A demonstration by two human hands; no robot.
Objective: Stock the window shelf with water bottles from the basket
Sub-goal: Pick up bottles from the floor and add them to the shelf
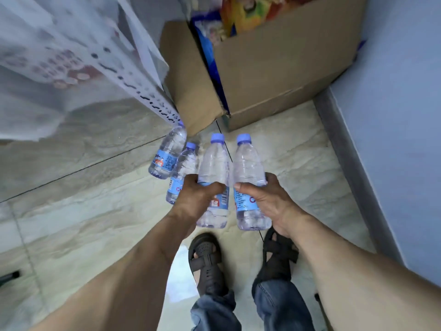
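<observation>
Item: four water bottles, caps far. My left hand (198,194) grips one (213,168), possibly more; my right hand (265,197) clamps one (249,168), long axes pointing away. Two others (168,154) hang left. Shelf, basket: not seen. Box (274,75) far.

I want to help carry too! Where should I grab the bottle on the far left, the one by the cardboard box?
Take that far-left bottle round its labelled middle, coming from its open left side. The body is widest and straight there, while another bottle crowds its right side. A grip at the narrow cap end would probably be less steady.
</observation>
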